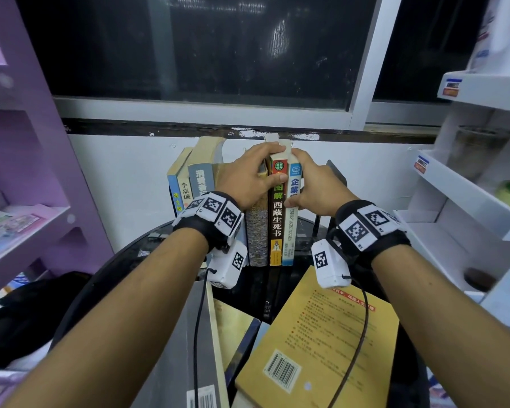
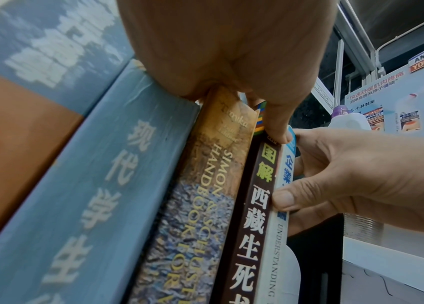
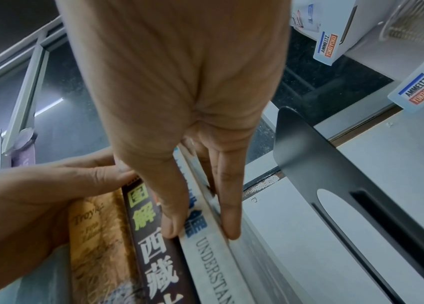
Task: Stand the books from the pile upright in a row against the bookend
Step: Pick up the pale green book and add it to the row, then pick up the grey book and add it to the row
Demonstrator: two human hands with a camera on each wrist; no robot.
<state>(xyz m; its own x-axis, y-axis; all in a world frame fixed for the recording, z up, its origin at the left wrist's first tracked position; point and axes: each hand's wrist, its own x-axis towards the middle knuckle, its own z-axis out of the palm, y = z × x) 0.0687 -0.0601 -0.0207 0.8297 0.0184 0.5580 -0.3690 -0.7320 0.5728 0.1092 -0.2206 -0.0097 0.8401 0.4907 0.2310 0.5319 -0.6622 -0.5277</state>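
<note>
A row of books stands upright at the back of the dark counter (image 1: 136, 260), spines facing the camera. The left hand (image 1: 245, 175) grips the top of the dark-brown book (image 1: 276, 219), thumb on its spine, fingers curled over the upper edge. The right hand (image 1: 312, 187) pinches the white "Understanding Business" book (image 1: 290, 231) just beside it, thumb on the spine, fingers flat on the outer cover. Both books touch each other and stand at the right end of the row, next to the Simon & Schuster handbook (image 2: 200, 205). The black bookend (image 3: 335, 174) stands to the right, apart from the white book. Remaining pile books, including a yellow one (image 1: 321, 343), lie flat at the near counter edge.
</note>
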